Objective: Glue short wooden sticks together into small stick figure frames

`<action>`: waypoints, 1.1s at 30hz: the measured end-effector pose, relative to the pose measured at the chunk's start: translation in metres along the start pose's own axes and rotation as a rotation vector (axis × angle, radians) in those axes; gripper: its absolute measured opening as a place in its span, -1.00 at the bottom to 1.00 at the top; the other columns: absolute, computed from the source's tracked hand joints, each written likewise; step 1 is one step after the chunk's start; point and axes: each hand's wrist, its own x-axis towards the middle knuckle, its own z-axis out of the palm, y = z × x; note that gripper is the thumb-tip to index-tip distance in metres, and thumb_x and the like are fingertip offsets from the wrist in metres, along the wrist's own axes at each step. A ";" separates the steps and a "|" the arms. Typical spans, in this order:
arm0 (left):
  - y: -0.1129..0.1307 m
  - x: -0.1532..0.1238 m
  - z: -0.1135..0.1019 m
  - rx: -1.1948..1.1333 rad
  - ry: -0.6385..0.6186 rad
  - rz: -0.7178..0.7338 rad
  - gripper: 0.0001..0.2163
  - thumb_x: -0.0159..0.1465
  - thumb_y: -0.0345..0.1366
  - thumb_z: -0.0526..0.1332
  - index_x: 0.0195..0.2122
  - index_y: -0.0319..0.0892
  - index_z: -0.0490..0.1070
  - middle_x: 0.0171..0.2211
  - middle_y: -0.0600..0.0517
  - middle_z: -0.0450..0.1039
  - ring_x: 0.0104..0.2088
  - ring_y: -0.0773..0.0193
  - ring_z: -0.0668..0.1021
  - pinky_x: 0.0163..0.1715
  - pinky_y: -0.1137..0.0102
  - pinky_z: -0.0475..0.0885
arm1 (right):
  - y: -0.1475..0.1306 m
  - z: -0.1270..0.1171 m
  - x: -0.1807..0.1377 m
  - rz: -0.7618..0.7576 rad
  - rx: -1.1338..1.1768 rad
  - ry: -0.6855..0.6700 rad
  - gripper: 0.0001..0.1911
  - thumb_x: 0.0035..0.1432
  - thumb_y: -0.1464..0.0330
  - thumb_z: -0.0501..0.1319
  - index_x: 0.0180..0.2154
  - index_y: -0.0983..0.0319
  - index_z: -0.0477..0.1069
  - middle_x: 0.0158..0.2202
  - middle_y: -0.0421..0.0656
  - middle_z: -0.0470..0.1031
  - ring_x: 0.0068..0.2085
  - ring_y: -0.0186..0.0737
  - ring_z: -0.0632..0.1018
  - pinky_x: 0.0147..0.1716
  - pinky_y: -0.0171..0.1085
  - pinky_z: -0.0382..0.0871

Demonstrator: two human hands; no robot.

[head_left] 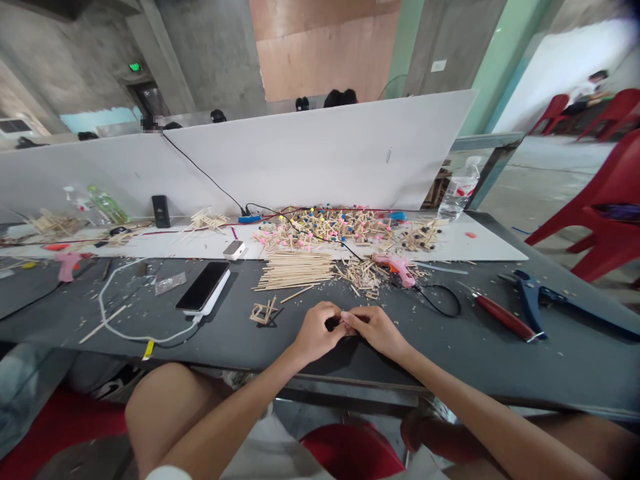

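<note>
My left hand [323, 330] and my right hand [377, 328] meet over the front of the grey table [430, 353]. Both are closed, thumbs and forefingers pinched together at the same spot. Whatever sits between the fingertips is too small and covered to name. Left of them lies a little frame of glued wooden sticks [263, 312]. Beyond my hands are a bundle of long thin wooden sticks [295, 270] and a heap of short cut stick pieces [364, 275]. A pink glue gun [399, 269] rests beside that heap.
Behind is a large pile of stick pieces with coloured tips [325, 227], before a white partition [300, 160]. A phone on a white power bank [204, 290] lies left, with a cable. At right are a red-handled knife [507, 320], blue cutters [533, 300] and a water bottle [459, 190].
</note>
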 end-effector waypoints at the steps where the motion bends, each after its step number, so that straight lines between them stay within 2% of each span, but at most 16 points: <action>1: 0.000 0.000 0.000 -0.001 -0.002 0.001 -0.87 0.24 -0.29 0.25 -0.42 -0.18 0.50 -0.37 -0.03 0.52 -0.29 0.20 0.53 -0.23 0.36 0.37 | 0.001 0.000 0.000 -0.003 0.000 0.001 -0.43 0.25 -0.04 0.08 -0.54 0.26 0.45 -0.56 -0.17 0.46 -0.46 -0.27 0.43 -0.43 -0.34 0.28; 33: -0.003 -0.001 0.002 0.005 -0.004 0.004 -0.90 0.24 -0.32 0.25 -0.40 -0.19 0.50 -0.37 -0.02 0.52 -0.28 0.20 0.52 -0.22 0.37 0.37 | 0.003 0.000 0.000 -0.006 -0.025 0.007 -0.46 0.26 0.00 0.10 -0.52 0.28 0.46 -0.55 -0.17 0.45 -0.46 -0.28 0.43 -0.44 -0.35 0.26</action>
